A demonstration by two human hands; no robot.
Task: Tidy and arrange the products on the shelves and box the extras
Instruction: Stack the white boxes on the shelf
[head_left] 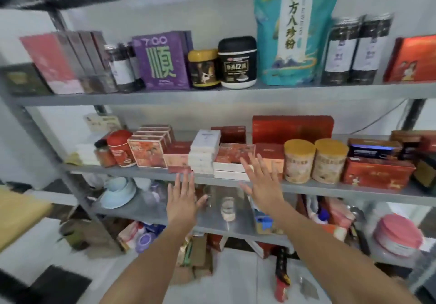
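— How do the arms reach?
— Both stretch forward. The left hand [181, 199] and right hand [263, 183] are flat, fingers spread, holding nothing.
— And the products?
— A stack of white boxes [204, 152] sits just above the left hand. A flat red box [236, 153] lies behind the right hand; contact is unclear. Gold-lidded canisters [299, 161] stand to its right.

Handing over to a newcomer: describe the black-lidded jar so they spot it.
Find the top shelf, then the tall teal bag. The jar stands just left of it, black lid over white base; the smaller jar beside it has a yellow lid.
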